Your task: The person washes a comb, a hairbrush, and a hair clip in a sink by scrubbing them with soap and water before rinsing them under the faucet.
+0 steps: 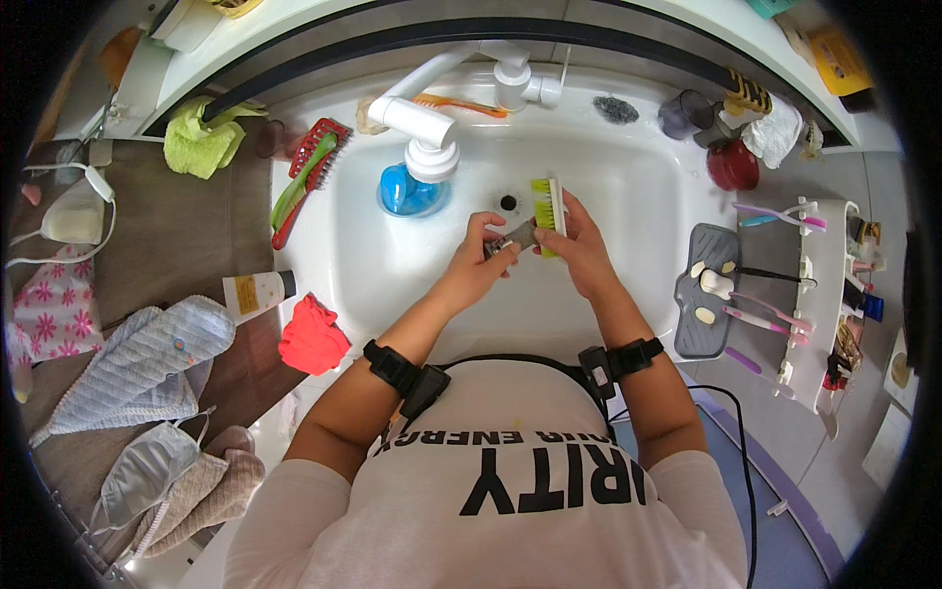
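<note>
My right hand [581,243] grips a white-backed scrub brush [544,210] with yellow-green bristles, held upright over the sink. In my left hand [471,265] is a small grey metallic item [521,237] with a flat, band-like end; its exact kind is unclear. That end reaches to my right thumb, close to the bristles. Both hands are above the white sink basin [611,294], just on the near side of the dark drain hole [508,202]. Left of the drain, a blue translucent vessel [412,193] sits in the basin, partly under the white faucet [430,140].
Along the left rim lie a red hairbrush [313,158], a green-handled comb [303,184] and a red cloth [314,336]. A grey mat [706,294] and a toothbrush rack [817,309] stand on the right. A black bar [471,29] crosses behind the faucet.
</note>
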Demonstrator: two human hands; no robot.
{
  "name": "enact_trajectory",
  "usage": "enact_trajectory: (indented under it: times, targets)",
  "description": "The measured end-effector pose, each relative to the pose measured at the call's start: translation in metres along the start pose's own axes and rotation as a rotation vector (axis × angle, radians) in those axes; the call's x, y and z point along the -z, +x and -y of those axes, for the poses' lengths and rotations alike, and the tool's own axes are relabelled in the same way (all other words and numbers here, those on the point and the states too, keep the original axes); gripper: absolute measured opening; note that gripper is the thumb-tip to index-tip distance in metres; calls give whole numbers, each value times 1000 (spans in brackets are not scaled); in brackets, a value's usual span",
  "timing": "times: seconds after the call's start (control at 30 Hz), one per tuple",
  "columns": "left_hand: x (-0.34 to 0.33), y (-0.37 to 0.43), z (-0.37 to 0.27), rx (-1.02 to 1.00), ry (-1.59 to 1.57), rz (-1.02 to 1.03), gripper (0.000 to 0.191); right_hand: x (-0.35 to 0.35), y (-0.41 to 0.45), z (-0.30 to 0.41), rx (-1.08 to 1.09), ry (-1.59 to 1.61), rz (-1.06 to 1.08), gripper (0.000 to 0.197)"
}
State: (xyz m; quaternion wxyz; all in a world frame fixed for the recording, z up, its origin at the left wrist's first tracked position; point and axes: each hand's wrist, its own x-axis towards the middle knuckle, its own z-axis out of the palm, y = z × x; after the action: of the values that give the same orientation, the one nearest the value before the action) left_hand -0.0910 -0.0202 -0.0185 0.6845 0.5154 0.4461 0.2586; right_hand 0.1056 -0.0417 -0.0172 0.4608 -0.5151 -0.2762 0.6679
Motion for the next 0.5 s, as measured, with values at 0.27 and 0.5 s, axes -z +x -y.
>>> enact_trajectory:
  times: [0.27,0.5]
  targets:
    - [2,4,-1,-133,433,-290,30,-10,-9,5,296,-880,-334,65]
    - [-10,1,8,-304,696,-375,35,-32,-21,-3,526,-1115,-179,49]
